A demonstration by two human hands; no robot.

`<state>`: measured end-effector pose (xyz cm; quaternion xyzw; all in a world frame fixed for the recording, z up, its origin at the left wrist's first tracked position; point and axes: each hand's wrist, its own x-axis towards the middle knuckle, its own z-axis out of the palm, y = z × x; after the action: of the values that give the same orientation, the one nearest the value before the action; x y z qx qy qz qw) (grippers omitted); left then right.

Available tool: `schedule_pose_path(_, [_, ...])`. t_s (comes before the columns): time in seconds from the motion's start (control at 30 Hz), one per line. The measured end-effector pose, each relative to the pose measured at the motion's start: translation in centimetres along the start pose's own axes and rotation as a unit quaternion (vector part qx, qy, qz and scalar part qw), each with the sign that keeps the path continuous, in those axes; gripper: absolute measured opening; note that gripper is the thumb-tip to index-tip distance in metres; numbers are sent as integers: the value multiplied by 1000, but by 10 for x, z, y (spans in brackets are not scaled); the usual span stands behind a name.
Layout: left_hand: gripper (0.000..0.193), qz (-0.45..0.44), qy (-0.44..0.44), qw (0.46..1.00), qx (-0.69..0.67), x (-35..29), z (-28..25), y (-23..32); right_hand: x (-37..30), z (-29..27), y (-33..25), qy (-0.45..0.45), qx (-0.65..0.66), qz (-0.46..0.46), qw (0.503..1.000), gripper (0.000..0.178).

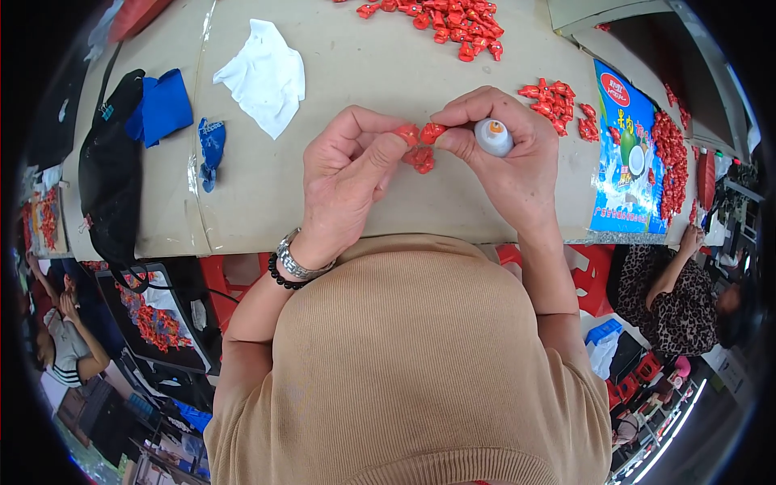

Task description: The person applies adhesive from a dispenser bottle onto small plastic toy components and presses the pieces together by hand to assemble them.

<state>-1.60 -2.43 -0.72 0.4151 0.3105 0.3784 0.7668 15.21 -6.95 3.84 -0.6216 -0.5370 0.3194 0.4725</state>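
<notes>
Both hands meet above the table, near its front edge. My left hand (343, 166) is closed, with thumb and forefinger pinching one side of a small glossy red plastic piece (421, 160). My right hand (513, 153) grips the other side between thumb and fingertip. The piece has several rounded lobes; whether its parts are joined or only touching I cannot tell. Tucked in my right hand as well is a small white bottle (494, 139), its orange-tipped nozzle facing up. A metal watch (301, 260) and a dark bead bracelet are on my left wrist.
Loose red pieces (461, 24) form a pile at the far middle, with smaller groups (554, 103) at right. A white cloth (263, 77), blue cloths (166, 105) and a black bag (113, 170) lie left. A blue printed sheet (626, 153) lies right. People work on both sides.
</notes>
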Motion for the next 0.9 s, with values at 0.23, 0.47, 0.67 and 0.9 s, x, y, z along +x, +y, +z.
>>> schedule_pose_path(0.23, [15, 18, -33, 999, 25, 1, -2, 0, 0, -4, 1, -33, -37, 16, 999, 15])
schedule_pose_path(0.47, [11, 51, -54, 995, 67, 0, 1, 5, -2, -2, 2, -48, 20, 26, 998, 15])
schedule_pose_path(0.67, [7, 31, -67, 995, 66, -1, 0, 5, -5, 2, 17, -34, 55, -59, 996, 18])
schedule_pose_path(0.9, [6, 45, -73, 992, 90, 0, 0, 3, -5, 4, 22, -15, 30, -106, 994, 22])
